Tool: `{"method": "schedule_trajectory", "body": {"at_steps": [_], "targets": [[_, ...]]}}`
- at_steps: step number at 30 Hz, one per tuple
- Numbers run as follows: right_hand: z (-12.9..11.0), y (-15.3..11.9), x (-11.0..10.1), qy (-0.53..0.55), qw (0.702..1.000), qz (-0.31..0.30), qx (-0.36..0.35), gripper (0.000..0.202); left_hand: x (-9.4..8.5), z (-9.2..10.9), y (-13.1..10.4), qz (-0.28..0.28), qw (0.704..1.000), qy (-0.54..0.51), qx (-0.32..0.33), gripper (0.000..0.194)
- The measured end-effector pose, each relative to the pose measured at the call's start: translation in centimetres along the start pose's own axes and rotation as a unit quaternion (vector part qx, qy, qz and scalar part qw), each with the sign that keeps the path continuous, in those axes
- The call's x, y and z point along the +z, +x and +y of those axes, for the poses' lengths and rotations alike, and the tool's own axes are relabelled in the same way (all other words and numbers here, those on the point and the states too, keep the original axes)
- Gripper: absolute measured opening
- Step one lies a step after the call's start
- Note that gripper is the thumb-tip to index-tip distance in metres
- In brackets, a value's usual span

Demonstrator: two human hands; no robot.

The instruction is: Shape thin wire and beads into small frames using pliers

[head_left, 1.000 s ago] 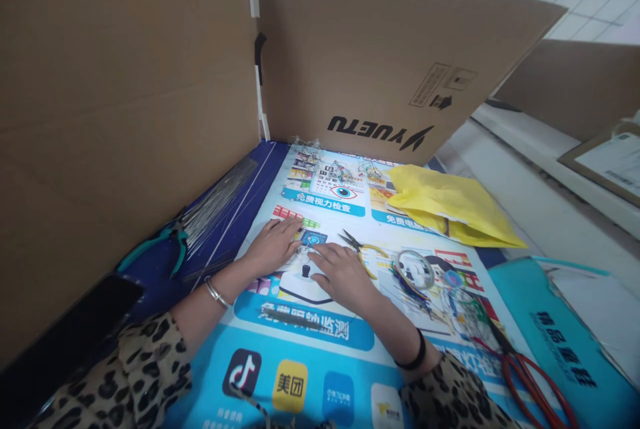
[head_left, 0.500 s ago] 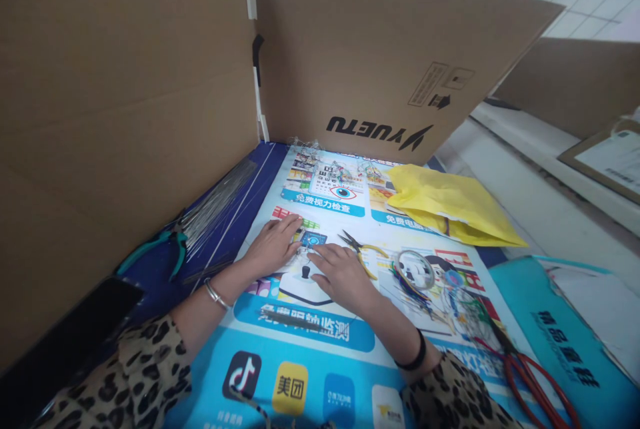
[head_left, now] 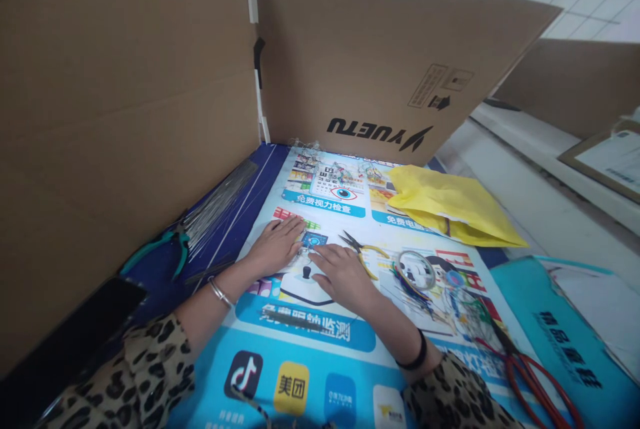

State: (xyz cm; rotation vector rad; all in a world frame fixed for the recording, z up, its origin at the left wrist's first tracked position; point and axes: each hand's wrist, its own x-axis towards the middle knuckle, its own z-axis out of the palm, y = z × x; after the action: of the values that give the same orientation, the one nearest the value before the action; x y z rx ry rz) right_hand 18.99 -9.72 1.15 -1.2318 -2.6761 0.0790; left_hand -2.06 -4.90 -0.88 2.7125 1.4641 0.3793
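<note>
closest to me are the leopard-print sleeves, with a dark phone-like slab by the left one and red-handled scissors off to the right. the printed sheet is spread out under everything in the middle, and both hands are down on it. left hand is pretty flat, fingers stretched and close together. right hand has its fingers a bit bent, thumb slightly apart, tips just beside the left's. something small might be under them, honestly can't tell if either one's gripping anything. teal-handled pliers sit over left, yellow-handled pliers just past the right hand. further back there's a yellow bag, then cardboard panels standing behind it all.
</note>
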Motion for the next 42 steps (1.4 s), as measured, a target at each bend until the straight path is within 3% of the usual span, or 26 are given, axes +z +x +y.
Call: {"method": "schedule_trajectory", "body": {"at_steps": [10,15,20,29,42], "targets": [[0.3,0.0,0.3,0.002,1.000,0.004,-0.006,0.040,0.2,-0.2,0.6,-0.008,1.000,0.011,-0.011,0.047],[1.1,0.6,0.4,0.034,0.999,0.036,0.004,0.039,0.5,-0.3,0.6,0.002,1.000,0.006,-0.007,0.048],[1.6,2.0,0.4,-0.017,0.997,0.039,0.069,0.039,0.4,-0.2,0.6,0.001,1.000,0.004,-0.008,0.048],[2.2,2.7,1.6,-0.094,0.992,0.023,0.086,0.040,0.6,-0.4,0.6,0.008,1.000,0.000,-0.003,0.048],[2.2,2.4,1.5,-0.073,0.992,0.038,0.094,0.043,0.6,-0.8,0.6,0.011,1.000,-0.012,0.002,0.050]]}}
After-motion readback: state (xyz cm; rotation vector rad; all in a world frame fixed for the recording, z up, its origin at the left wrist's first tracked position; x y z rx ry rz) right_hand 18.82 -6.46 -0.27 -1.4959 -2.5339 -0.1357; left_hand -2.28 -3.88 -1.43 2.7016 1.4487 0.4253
